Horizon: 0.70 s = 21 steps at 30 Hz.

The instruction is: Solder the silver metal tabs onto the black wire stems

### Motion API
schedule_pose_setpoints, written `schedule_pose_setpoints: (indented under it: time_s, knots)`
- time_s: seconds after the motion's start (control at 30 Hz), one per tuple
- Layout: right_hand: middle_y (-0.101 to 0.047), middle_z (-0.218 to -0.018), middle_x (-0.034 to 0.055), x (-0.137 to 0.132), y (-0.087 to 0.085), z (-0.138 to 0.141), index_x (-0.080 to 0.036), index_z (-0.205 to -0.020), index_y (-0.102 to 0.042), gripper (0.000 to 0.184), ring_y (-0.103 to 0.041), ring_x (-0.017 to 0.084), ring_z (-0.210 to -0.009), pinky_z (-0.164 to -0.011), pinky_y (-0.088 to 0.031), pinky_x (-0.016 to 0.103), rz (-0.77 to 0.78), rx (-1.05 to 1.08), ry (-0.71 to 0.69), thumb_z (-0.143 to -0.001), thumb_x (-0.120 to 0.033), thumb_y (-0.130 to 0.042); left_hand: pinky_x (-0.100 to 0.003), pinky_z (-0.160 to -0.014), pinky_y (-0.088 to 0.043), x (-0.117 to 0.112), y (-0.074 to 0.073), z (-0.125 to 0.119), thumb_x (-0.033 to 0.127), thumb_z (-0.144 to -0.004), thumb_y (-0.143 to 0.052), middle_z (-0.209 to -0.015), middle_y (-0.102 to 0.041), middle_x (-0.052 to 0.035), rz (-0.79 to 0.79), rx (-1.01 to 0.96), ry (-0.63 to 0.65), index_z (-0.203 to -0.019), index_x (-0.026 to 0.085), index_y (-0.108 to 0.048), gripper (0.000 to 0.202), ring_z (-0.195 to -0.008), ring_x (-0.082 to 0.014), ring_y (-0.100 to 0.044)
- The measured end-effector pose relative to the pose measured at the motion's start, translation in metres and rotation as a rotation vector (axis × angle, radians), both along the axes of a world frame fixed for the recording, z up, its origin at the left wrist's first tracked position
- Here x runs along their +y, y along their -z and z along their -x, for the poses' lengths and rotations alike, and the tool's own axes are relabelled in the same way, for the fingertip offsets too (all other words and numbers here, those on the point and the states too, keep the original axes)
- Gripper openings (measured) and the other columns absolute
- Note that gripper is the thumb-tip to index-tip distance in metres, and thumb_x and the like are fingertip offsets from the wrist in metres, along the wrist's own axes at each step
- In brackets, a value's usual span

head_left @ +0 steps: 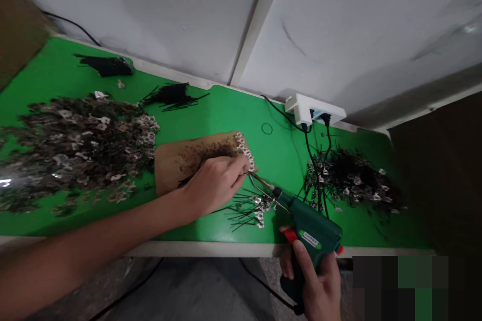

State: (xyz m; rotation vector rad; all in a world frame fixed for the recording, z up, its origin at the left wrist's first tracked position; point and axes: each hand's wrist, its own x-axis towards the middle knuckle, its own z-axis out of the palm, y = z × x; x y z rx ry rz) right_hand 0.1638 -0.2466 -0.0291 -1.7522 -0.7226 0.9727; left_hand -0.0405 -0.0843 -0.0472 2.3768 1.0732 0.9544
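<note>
My left hand (216, 180) is pinched closed over a brown, scorched board (165, 158), with black wires (184, 181) sticking out from under it. Its fingertips are at the lower end of a row of small silvery metal pieces (243, 143) along the board's right edge. My right hand (320, 283) grips a green soldering gun (316, 225) by the handle, near its red trigger (290, 235). The gun's thin tip and feed tube reach to my left fingertips, which hide the exact contact. Just below lie metal pieces with black wires attached (258, 208).
A large heap of metal pieces (86, 145) covers the left of the green table (226, 115). Black wire bundles (107, 65) lie at the back. A white power strip (320, 108) with plugged cords stands against the wall. More wired pieces (354, 175) are piled at right.
</note>
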Motion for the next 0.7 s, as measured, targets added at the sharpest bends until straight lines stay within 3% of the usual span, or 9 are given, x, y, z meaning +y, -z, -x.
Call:
schedule_pose_setpoints:
  time_s: [0.33, 0.7]
  knots:
    - [-0.054, -0.047, -0.0043, -0.0008, -0.0003, -0.0092, -0.021, -0.094, -0.060, 0.027, -0.050, 0.014, -0.042, -0.044, -0.039, 0.026, 0.058, 0.057, -0.089, -0.090, -0.046, -0.070, -0.024, -0.061, -0.048, 0.0006, 0.0006, 0.0014, 0.009, -0.091, -0.055, -0.073, -0.065, 0.0011, -0.004, 0.037, -0.002, -0.092, 0.017, -0.054, 0.008, -0.066, -0.0140, -0.066]
    - [-0.053, -0.049, -0.0050, -0.0008, -0.0014, -0.0104, -0.020, -0.097, -0.061, 0.028, -0.048, 0.013, -0.044, -0.046, -0.038, 0.026, 0.087, 0.078, -0.084, -0.090, -0.046, -0.069, -0.023, -0.061, -0.046, 0.0008, 0.0023, 0.0007, 0.008, -0.090, -0.055, -0.074, -0.065, 0.0017, -0.016, 0.027, -0.008, -0.091, 0.018, -0.054, 0.010, -0.066, -0.0125, -0.064]
